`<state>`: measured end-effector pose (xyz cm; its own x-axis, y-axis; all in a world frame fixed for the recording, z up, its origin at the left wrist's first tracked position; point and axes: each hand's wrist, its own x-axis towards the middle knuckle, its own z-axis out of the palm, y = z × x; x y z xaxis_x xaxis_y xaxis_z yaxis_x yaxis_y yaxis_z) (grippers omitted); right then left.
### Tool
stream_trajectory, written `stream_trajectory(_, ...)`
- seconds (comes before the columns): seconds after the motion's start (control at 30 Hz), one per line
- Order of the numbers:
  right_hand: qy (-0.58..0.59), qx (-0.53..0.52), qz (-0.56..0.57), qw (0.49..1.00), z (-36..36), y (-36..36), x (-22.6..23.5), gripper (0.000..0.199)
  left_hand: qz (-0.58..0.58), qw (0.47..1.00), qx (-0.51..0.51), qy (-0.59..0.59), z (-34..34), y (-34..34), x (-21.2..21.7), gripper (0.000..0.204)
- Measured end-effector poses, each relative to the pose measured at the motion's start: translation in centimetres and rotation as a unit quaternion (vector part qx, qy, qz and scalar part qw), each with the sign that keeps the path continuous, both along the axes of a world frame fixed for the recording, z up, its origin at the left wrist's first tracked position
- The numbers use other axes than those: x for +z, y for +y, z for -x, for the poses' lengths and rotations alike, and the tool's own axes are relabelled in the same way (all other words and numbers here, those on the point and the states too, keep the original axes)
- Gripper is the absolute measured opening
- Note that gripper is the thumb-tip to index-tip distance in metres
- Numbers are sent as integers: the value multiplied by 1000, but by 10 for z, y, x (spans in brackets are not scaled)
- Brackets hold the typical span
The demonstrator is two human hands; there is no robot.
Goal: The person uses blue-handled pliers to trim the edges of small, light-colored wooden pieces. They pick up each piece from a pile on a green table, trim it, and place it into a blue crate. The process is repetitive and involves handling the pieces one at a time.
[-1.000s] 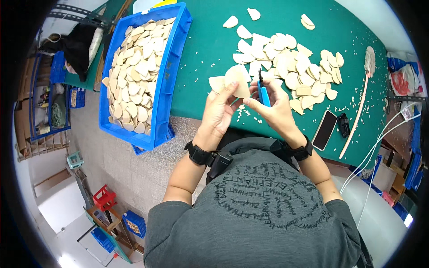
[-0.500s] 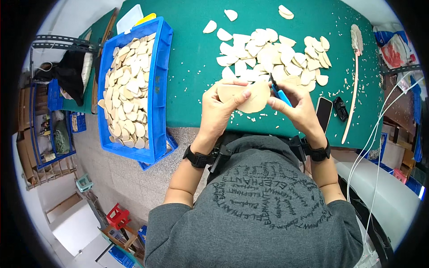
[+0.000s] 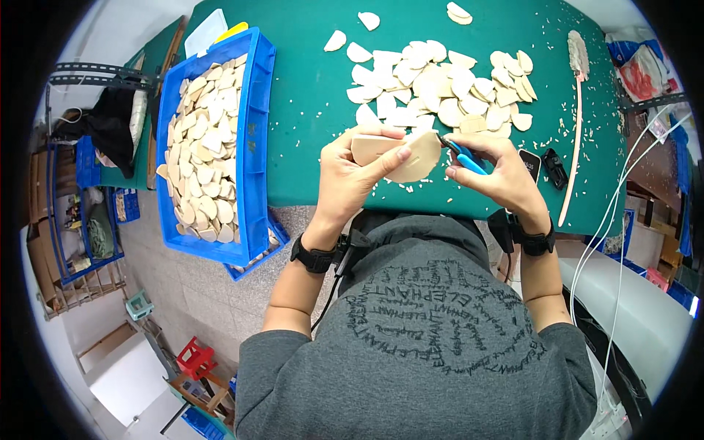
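My left hand [image 3: 346, 176] grips beige half-round pieces [image 3: 418, 158] over the front of the table, thumb on top and fingers underneath. At least two seem to overlap there, flat and thin like wood or board. My right hand [image 3: 506, 173] is closed round blue-handled nippers [image 3: 471, 163]. Their dark jaws touch or nearly touch the right edge of the held piece; whether they bite into it I cannot tell. Just beyond both hands, a loose pile of similar beige pieces [image 3: 449, 82] covers the green table [image 3: 315, 95].
At the left stands a blue plastic crate [image 3: 257, 139] full of beige pieces. A phone [image 3: 529, 160] and a small black object [image 3: 555, 169] lie right of my right hand. Farther right is a long-handled brush [image 3: 579, 62]. Small pale scraps dot the table; white cables [image 3: 617, 198] hang at the right.
The nippers have tilted and their jaws have come to the held piece's right edge. My right hand has turned slightly and covers more of the phone. The whole view has shifted a little.
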<state>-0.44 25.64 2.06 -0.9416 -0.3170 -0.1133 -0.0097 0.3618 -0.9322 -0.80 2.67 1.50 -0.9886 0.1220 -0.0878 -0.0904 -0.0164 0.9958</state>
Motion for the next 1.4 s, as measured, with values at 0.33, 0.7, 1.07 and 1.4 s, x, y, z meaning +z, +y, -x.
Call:
stream_trajectory(0.33, 71, 17, -44, 996, 5, 2, -6, 38, 16, 1000, 2, 6, -4, -1, 5, 21)
stream_trajectory(0.7, 59, 67, -66, 994, 9, 6, -9, 30, 50, 997, 2, 51, -8, -5, 2, 22)
stream_trajectory(1.07, -122, 5, 224, 967, 13, -20, -5, 35, -98, 993, -32, -53, -4, -11, -10, 27)
stream_trajectory(1.4, -262, -10, 280, 923, 24, -72, -11, 31, -103, 990, -35, -91, -19, -46, -16, 28)
